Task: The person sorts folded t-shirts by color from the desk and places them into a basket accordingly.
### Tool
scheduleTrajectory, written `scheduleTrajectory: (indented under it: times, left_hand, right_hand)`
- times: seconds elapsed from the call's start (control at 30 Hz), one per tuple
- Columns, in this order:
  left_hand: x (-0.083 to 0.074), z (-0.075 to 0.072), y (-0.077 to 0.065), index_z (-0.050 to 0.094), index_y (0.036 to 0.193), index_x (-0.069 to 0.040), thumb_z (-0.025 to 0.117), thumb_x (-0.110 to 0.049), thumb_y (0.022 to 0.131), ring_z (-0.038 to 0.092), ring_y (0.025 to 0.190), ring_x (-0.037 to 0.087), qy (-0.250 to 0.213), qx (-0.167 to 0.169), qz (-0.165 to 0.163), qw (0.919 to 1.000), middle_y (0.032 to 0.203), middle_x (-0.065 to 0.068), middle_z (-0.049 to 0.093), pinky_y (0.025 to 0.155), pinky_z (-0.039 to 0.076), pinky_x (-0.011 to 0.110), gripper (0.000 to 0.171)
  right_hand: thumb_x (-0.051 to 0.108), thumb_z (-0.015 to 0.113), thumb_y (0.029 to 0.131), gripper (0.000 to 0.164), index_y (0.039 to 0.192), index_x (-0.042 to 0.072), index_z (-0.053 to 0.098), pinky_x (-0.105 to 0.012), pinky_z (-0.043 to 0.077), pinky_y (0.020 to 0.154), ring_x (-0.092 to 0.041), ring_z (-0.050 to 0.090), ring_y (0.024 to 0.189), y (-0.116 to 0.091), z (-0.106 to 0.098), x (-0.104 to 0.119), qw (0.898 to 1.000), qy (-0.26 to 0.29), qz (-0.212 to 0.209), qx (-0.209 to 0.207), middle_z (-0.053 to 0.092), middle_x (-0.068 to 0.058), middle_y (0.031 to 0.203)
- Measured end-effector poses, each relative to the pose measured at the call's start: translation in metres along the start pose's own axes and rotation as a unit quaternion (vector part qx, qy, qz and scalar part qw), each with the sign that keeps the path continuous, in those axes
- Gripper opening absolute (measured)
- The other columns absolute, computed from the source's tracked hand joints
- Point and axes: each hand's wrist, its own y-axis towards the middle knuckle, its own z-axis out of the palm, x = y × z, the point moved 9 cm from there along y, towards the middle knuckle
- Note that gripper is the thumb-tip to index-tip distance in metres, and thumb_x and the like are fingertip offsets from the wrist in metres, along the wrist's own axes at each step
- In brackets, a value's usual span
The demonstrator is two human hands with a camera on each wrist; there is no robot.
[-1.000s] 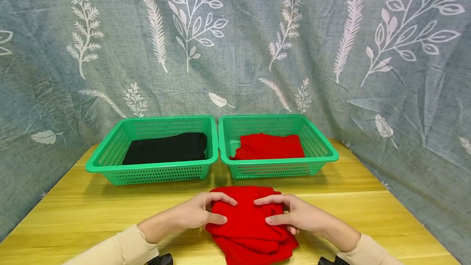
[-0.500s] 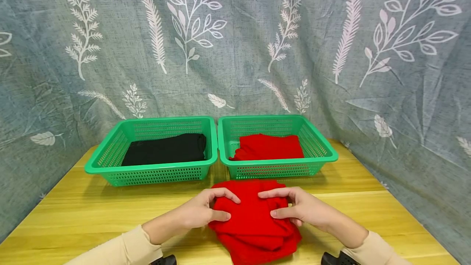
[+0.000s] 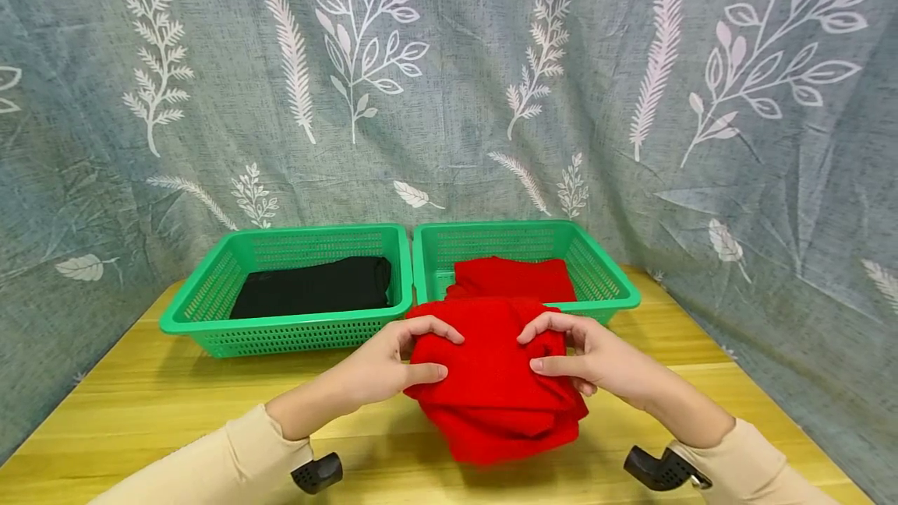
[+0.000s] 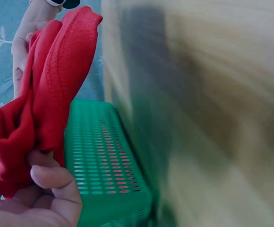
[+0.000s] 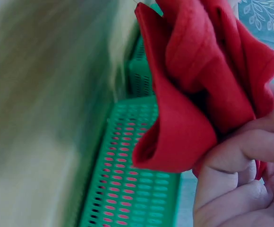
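A folded red garment [image 3: 491, 380] with stitched seams hangs above the table, just in front of the right basket. My left hand [image 3: 389, 361] grips its left side, with thumb and fingers curled around the edge. On the opposite side my right hand [image 3: 596, 357] holds it the same way, the fingertips pressing on top. In the left wrist view the folded layers of the red garment [image 4: 56, 80] show from the side, lifted off the wood. The right wrist view shows a loose fold of the red garment [image 5: 175, 137] drooping beside the fingers.
Two green perforated baskets stand side by side at the back. The left basket [image 3: 281, 326] contains folded black cloth [image 3: 316, 287]; the right basket [image 3: 596, 305] contains folded red cloth [image 3: 519, 279]. They rest on a wooden table [image 3: 175, 404], before a patterned grey-blue curtain [image 3: 449, 100].
Both hands have lifted the folded red garment off the table and moved it forward, toward the right basket. It now overlaps that basket's front rim in the head view.
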Motion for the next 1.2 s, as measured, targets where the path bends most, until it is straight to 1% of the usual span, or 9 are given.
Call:
scheduleTrajectory:
  times: [0.1, 0.23, 0.37, 0.47, 0.6, 0.7, 0.83, 1.03, 1.2]
  left_hand:
    - [-0.010, -0.004, 0.003, 0.065, 0.137, -0.009, 0.072, -0.006, 0.101, 0.073, 0.100, 0.020, -0.003, 0.002, 0.006, 1.0000, 0.114, 0.013, 0.072, 0.084, 0.063, 0.030, 0.036]
    - [-0.024, -0.012, 0.008, 0.063, 0.139, -0.012, 0.073, -0.007, 0.101, 0.074, 0.100, 0.021, 0.005, -0.005, 0.016, 0.9999, 0.113, 0.013, 0.073, 0.084, 0.064, 0.033, 0.039]
    - [-0.036, -0.021, 0.017, 0.063, 0.140, -0.014, 0.075, -0.009, 0.100, 0.074, 0.101, 0.023, 0.017, -0.020, 0.027, 0.9993, 0.115, 0.014, 0.074, 0.085, 0.064, 0.035, 0.042]
    - [-0.042, -0.029, 0.027, 0.063, 0.139, -0.018, 0.077, -0.013, 0.100, 0.075, 0.100, 0.023, 0.033, -0.036, 0.022, 0.9986, 0.113, 0.014, 0.076, 0.084, 0.064, 0.035, 0.042]
    - [-0.046, -0.040, 0.041, 0.064, 0.139, -0.023, 0.079, -0.017, 0.100, 0.075, 0.094, 0.023, 0.053, -0.056, 0.007, 0.9970, 0.108, 0.011, 0.077, 0.081, 0.061, 0.033, 0.042]
    - [-0.049, -0.048, 0.054, 0.064, 0.139, -0.025, 0.079, -0.017, 0.100, 0.070, 0.086, 0.022, 0.062, -0.065, -0.001, 0.9959, 0.102, 0.011, 0.077, 0.074, 0.055, 0.031, 0.042]
    - [-0.052, -0.057, 0.072, 0.064, 0.139, -0.025, 0.077, -0.017, 0.101, 0.067, 0.083, 0.020, 0.075, -0.077, -0.008, 0.9942, 0.101, 0.010, 0.078, 0.071, 0.047, 0.034, 0.041]
    - [-0.054, -0.067, 0.096, 0.061, 0.143, -0.022, 0.074, -0.012, 0.103, 0.072, 0.099, 0.024, 0.068, -0.092, -0.020, 0.9933, 0.119, 0.013, 0.075, 0.079, 0.056, 0.033, 0.044]
    - [-0.049, -0.072, 0.113, 0.059, 0.146, -0.022, 0.073, -0.009, 0.102, 0.069, 0.107, 0.026, 0.088, -0.101, -0.028, 0.9906, 0.130, 0.013, 0.068, 0.085, 0.058, 0.031, 0.048]
  right_hand:
    - [0.018, 0.075, 0.102, 0.031, 0.127, 0.008, 0.061, -0.021, 0.037, 0.047, -0.010, 0.040, 0.050, 0.000, -0.008, 0.010, 1.000, -0.010, -0.013, -0.008, 0.054, 0.006, 0.073]
    - [0.016, 0.076, 0.101, 0.028, 0.123, 0.008, 0.060, -0.023, 0.033, 0.046, -0.010, 0.039, 0.049, 0.001, -0.019, 0.021, 0.999, -0.021, -0.023, -0.016, 0.052, 0.007, 0.072]
    - [0.015, 0.075, 0.101, 0.026, 0.122, 0.008, 0.060, -0.027, 0.030, 0.044, -0.012, 0.035, 0.048, 0.006, -0.032, 0.031, 0.999, -0.021, -0.028, -0.026, 0.049, 0.007, 0.070]
    - [0.015, 0.075, 0.102, 0.027, 0.123, 0.009, 0.060, -0.031, 0.029, 0.045, -0.014, 0.033, 0.048, 0.012, -0.045, 0.037, 0.999, -0.025, -0.030, -0.037, 0.049, 0.006, 0.068]
    - [0.016, 0.075, 0.102, 0.031, 0.128, 0.009, 0.059, -0.031, 0.028, 0.047, -0.014, 0.033, 0.049, 0.022, -0.062, 0.041, 0.998, -0.034, -0.023, -0.052, 0.052, 0.005, 0.068]
    - [0.019, 0.075, 0.103, 0.034, 0.131, 0.009, 0.059, -0.029, 0.030, 0.049, -0.013, 0.033, 0.050, 0.031, -0.075, 0.043, 0.997, -0.043, -0.014, -0.062, 0.051, 0.005, 0.067]
    - [0.019, 0.075, 0.103, 0.034, 0.133, 0.011, 0.059, -0.030, 0.030, 0.051, -0.012, 0.034, 0.051, 0.046, -0.093, 0.043, 0.996, -0.041, -0.007, -0.076, 0.049, 0.005, 0.065]
    - [0.018, 0.076, 0.102, 0.034, 0.133, 0.015, 0.061, -0.026, 0.031, 0.054, -0.010, 0.034, 0.053, 0.067, -0.117, 0.041, 0.995, -0.036, 0.011, -0.097, 0.051, 0.006, 0.070]
    - [0.019, 0.076, 0.102, 0.037, 0.135, 0.015, 0.060, -0.024, 0.033, 0.055, -0.011, 0.036, 0.056, 0.080, -0.130, 0.037, 0.992, -0.051, 0.025, -0.111, 0.050, 0.004, 0.076]
